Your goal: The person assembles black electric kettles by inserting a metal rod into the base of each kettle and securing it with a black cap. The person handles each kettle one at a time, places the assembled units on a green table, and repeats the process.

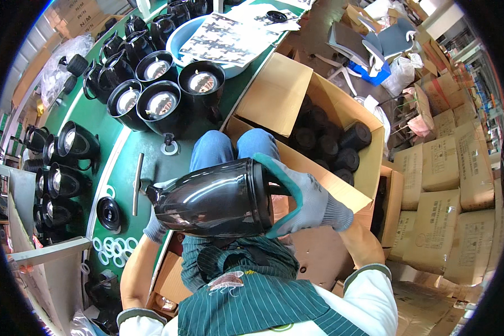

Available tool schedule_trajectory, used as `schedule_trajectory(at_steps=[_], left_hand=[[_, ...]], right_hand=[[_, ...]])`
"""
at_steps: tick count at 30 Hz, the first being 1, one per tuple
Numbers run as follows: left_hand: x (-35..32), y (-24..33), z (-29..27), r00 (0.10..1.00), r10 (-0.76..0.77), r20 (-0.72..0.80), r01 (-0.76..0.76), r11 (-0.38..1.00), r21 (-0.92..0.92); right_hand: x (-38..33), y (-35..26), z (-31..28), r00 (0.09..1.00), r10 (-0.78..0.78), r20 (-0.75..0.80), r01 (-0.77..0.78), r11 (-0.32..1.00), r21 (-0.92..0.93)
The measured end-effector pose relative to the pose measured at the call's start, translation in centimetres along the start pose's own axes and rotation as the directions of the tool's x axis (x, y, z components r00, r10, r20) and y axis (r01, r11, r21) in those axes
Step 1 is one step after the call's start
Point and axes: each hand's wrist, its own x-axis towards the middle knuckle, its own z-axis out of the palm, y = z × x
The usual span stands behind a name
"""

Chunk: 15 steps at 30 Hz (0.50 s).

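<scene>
A glossy black jug (213, 199) lies sideways above my lap, its narrow spout end to the left and its wide, ridged end to the right. My right hand (305, 199), in a grey and teal glove, spans the wide end, with thumb and fingers pressed on opposite edges. At the narrow end my gloved left hand (155, 227) supports the jug from beneath. Most of its fingers are hidden behind the jug. Close to that end, a thin metal bar (138, 185) stands over the green table.
Several black jugs (158, 101) with shiny insides stand on the green table (151, 148). White rings (116, 246) and a black lid (108, 214) lie left. Paper sheets (224, 39) cover a blue basin (176, 42). Right, an open carton (378, 162) holds black round parts (355, 135).
</scene>
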Motion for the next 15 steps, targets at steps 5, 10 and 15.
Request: schedule_trajectory(at_steps=[5,10,15], left_hand=[[-1.6,5.3,12.4,0.807,0.583,0.095,-0.388,0.402,0.829],[-3.0,9.3,16.1,0.474,0.541,0.694,-0.411,-0.562,0.718],[-2.4,8.8,14.9,0.625,0.596,0.504,-0.460,-0.241,0.855]], right_hand=[[0.0,0.8,0.1,1.000,0.011,-0.017,-0.011,1.000,-0.020],[-2.2,7.9,2.8,0.980,0.181,-0.088,-0.165,0.973,0.160],[-3.8,6.5,0.8,0.865,0.436,0.249,-0.501,0.719,0.481]])
